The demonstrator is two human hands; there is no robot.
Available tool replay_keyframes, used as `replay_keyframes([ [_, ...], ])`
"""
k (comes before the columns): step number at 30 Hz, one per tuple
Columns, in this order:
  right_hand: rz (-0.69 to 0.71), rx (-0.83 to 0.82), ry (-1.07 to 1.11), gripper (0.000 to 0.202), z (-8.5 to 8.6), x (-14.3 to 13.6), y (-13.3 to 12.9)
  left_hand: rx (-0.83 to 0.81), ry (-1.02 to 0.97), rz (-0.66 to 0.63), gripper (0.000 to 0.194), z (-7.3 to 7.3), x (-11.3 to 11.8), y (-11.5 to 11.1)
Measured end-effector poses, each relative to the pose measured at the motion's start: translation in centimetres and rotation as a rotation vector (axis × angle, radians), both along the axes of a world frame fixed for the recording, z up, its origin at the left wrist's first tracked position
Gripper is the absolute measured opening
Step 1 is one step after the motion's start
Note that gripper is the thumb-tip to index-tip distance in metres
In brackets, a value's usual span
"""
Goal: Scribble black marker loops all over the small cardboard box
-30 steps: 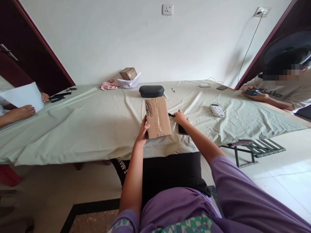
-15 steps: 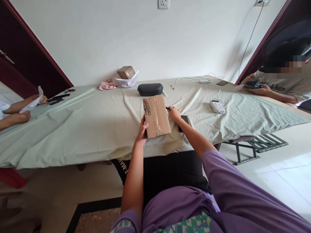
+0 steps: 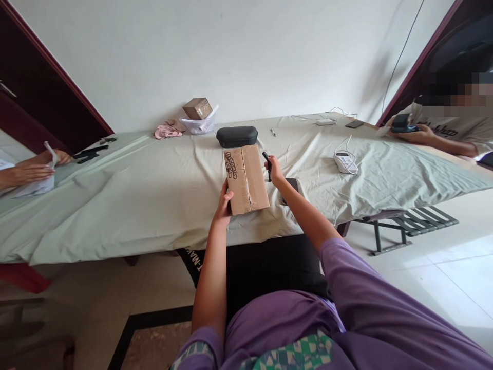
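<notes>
A brown cardboard box lies on the cloth-covered table in front of me, black looped scribbles on its upper left and a seam down its middle. Along the box's left edge, my left hand grips it, thumb on top and fingers down the side. My right hand is closed around a black marker, held upright just off the box's right edge. Part of the marker is hidden by the fingers. Beneath my right wrist lies a dark flat item, partly covered by the forearm.
Behind the box sits a black case. A pink cloth and a plastic container with a small box stand by the wall. To the right are a white corded device and a phone. People sit at both ends.
My right hand has lifted slightly off the box's right edge, and the marker has turned from lying sideways to upright. My left hand keeps its hold on the box.
</notes>
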State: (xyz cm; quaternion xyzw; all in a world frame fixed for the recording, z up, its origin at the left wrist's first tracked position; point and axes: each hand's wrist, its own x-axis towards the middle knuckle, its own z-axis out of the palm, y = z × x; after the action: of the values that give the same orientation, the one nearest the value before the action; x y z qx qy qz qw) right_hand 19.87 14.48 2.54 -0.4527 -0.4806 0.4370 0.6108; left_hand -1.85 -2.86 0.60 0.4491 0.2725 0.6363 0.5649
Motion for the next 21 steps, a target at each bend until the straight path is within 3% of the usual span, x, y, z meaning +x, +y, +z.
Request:
replay_keyframes([
  [9, 0.068, -0.1, 0.175, 0.039, 0.6, 0.7, -0.2, 0.014, 0.009, -0.015, 0.083, 0.2, -0.1, -0.2],
  [21, 0.132, -0.043, 0.236, 0.033, -0.5, 0.8, -1.1, 0.006, 0.011, -0.009, 0.08, -0.7, -0.3, 0.4],
])
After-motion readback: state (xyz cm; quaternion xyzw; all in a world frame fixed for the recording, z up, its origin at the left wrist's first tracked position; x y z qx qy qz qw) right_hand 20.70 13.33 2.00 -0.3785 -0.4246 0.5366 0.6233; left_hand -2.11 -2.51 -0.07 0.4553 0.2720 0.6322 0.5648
